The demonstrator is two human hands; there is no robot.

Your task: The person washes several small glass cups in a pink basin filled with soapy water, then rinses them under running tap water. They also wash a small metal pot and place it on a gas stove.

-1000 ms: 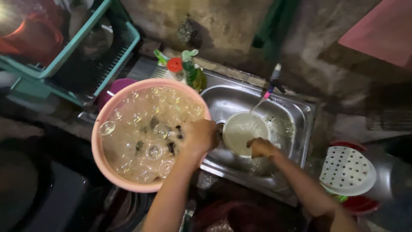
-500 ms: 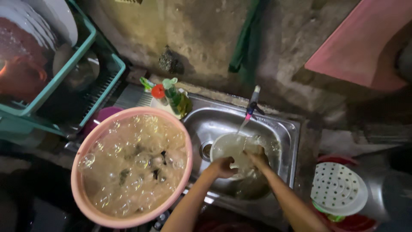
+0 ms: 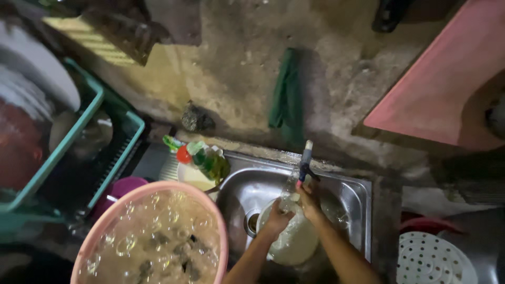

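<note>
Rinsing looks to be the step in hand: the left hand (image 3: 277, 221) grips the pale bowl (image 3: 291, 239) in the steel sink (image 3: 344, 192) (fingers curled on its rim), while the right hand (image 3: 309, 201) rests on it beneath the tap (image 3: 305, 164), so turning it under the water seems next

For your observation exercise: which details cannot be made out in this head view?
- Right hand: fingers blurred beside the tap.
- Plate: partly covered by the left hand.
- Pink basin: cut off by the bottom edge; suds hide its contents.
</note>
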